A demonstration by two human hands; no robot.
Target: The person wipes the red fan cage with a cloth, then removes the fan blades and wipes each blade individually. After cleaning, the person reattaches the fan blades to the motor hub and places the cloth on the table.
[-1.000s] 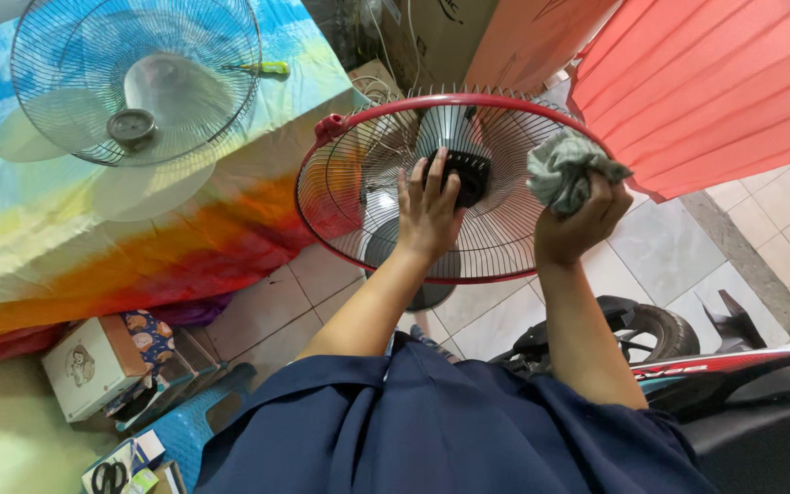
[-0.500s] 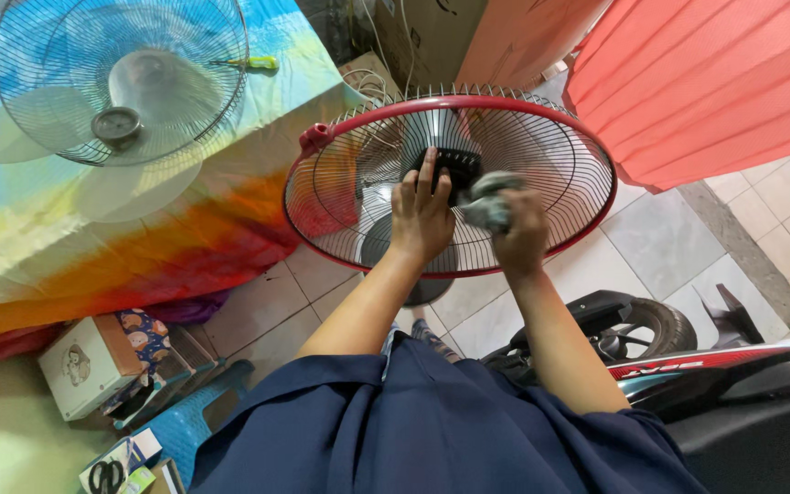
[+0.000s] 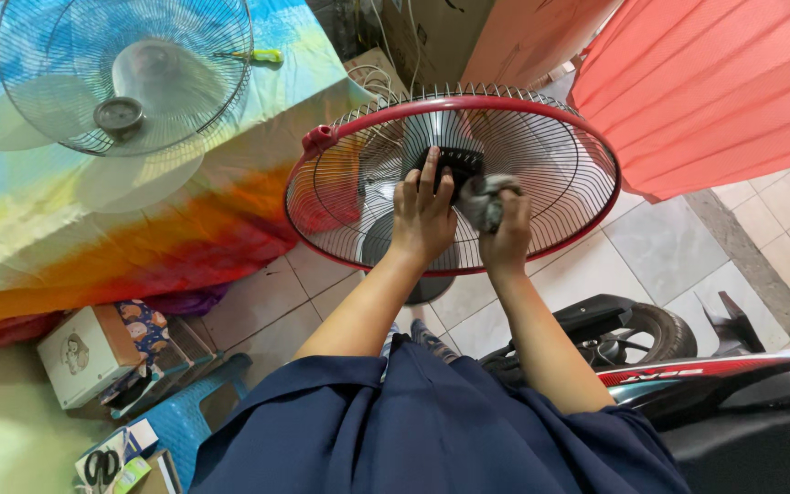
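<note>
Grey rag (image 3: 483, 203) in right hand (image 3: 507, 240) against fan grille (image 3: 560, 155)

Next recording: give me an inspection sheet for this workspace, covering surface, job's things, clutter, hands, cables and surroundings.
Surface: table under a rainbow-coloured cloth, beside a tiled floor.
Job's things: red-rimmed fan guard on its stand; grey rag pressed to the wires near the black hub.
Clutter: loose grey fan guard with pale blades beneath it, green-handled screwdriver, white box, scissors.
Hands: left hand flat on the guard; right hand grips the rag.
Cables: white wires behind the fan.
Surroundings: pink pleated curtain, motorbike.
</note>
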